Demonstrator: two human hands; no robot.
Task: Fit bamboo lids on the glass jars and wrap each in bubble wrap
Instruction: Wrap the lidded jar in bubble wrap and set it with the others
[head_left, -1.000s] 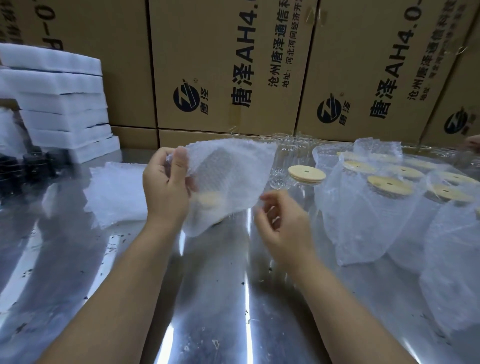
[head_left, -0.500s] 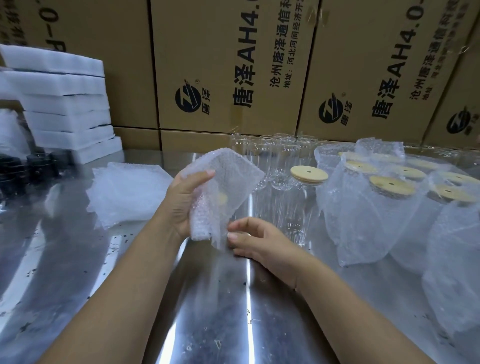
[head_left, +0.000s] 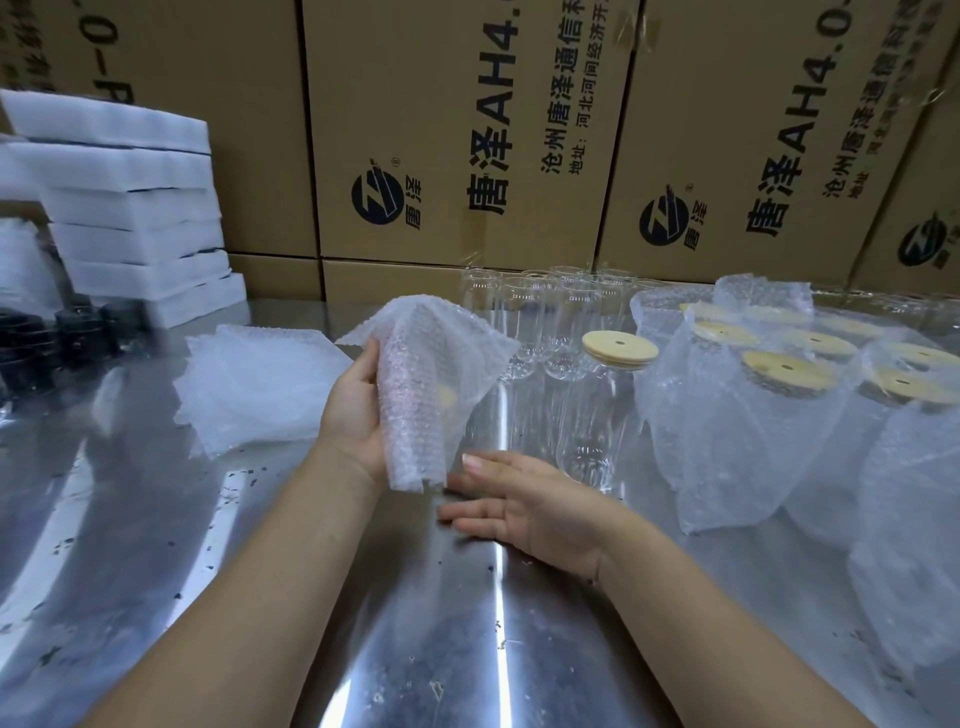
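My left hand (head_left: 350, 415) holds a bundle of bubble wrap (head_left: 426, 384) upright over the steel table (head_left: 415, 623). A pale bamboo lid shows faintly through the wrap; the jar inside is hard to make out. My right hand (head_left: 524, 506) lies flat with straight fingers, its fingertips touching the bundle's lower end. Just right of the bundle stands an unwrapped glass jar (head_left: 592, 431) with a bamboo lid (head_left: 618, 349) fitted. A group of wrapped, lidded jars (head_left: 779, 415) fills the right side.
Empty glass jars (head_left: 545, 312) stand in rows at the back. A pile of bubble wrap sheets (head_left: 254, 384) lies to the left. White foam blocks (head_left: 135, 208) and black round items (head_left: 47, 338) sit far left. Cardboard boxes (head_left: 467, 156) wall off the back.
My left hand brought the bubble wrap bundle lower and closed it into a narrower roll. My right hand moved left to its bottom end and flattened out.
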